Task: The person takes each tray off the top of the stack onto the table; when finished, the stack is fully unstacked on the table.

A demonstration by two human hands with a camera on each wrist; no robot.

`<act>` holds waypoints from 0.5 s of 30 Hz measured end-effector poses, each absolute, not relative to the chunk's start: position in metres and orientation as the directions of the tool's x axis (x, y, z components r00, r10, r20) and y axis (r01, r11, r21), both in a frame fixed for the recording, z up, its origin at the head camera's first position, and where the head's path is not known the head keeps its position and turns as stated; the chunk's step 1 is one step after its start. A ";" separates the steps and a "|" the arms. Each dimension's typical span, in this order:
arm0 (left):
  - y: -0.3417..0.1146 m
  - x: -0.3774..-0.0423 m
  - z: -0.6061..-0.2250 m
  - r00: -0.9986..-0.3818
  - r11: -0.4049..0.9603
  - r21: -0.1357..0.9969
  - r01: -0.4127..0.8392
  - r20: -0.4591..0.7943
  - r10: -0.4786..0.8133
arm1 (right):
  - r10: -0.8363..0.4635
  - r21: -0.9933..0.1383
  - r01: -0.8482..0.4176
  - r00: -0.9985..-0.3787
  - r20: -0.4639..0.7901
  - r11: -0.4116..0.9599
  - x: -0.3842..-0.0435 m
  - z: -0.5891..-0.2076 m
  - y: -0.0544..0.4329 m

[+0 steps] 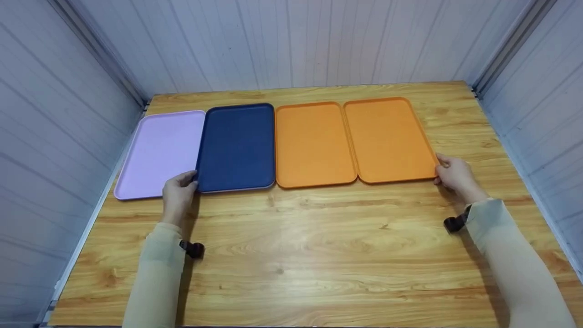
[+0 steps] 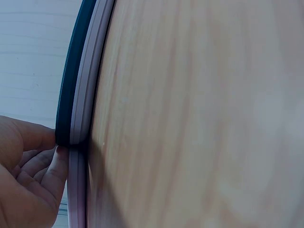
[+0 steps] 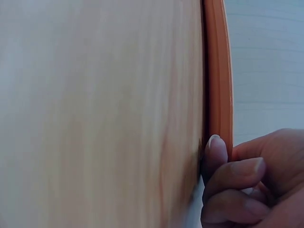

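Note:
Four flat trays lie side by side on the wooden table. My left hand (image 1: 177, 196) pinches the near left corner of the dark blue tray (image 1: 237, 148), beside the lilac tray (image 1: 161, 150). From the left wrist view, the dark blue rim (image 2: 66, 114) rests over a pale pinkish rim (image 2: 81, 114), thumb and fingertip at the corner. At the far right, my right hand (image 1: 457, 177) grips the near right corner of an orange tray (image 1: 389, 139). Its fingers curl under the orange rim (image 3: 219, 85) in the right wrist view. Another orange tray (image 1: 316, 146) sits between that one and the blue.
The wooden table (image 1: 291, 255) extends toward me in front of the trays. Pale panel walls stand at the back (image 1: 300, 45), the left (image 1: 50, 136) and the right (image 1: 542, 127). A dark wrist camera (image 1: 193, 250) sits on the left sleeve, another (image 1: 454, 224) on the right.

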State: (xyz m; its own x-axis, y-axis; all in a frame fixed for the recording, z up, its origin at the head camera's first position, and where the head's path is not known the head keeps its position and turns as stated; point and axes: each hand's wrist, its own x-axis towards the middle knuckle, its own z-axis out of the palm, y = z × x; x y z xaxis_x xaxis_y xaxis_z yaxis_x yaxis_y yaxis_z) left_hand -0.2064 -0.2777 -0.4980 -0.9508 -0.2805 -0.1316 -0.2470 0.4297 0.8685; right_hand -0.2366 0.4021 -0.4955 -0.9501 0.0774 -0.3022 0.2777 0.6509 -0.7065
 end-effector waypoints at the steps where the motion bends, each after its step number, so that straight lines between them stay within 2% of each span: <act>1: -0.278 -0.207 -0.498 -0.951 0.433 0.867 -0.247 -0.131 -0.279 | 0.077 -0.705 0.271 -0.953 -0.294 0.655 -0.237 -0.496 0.402; 15: -0.279 -0.207 -0.498 -0.954 0.447 0.860 -0.247 -0.135 -0.268 | 0.026 -0.611 0.192 -0.962 -0.270 0.768 -0.236 -0.494 0.400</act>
State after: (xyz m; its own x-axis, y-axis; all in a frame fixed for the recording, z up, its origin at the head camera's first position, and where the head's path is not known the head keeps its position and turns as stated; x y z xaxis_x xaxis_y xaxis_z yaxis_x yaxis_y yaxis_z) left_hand -0.2069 -0.2786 -0.4978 -0.9540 -0.2677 -0.1349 -0.2471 0.4473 0.8596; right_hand -0.2357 0.3995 -0.4941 -0.9625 0.0255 -0.2702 0.1918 0.7684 -0.6106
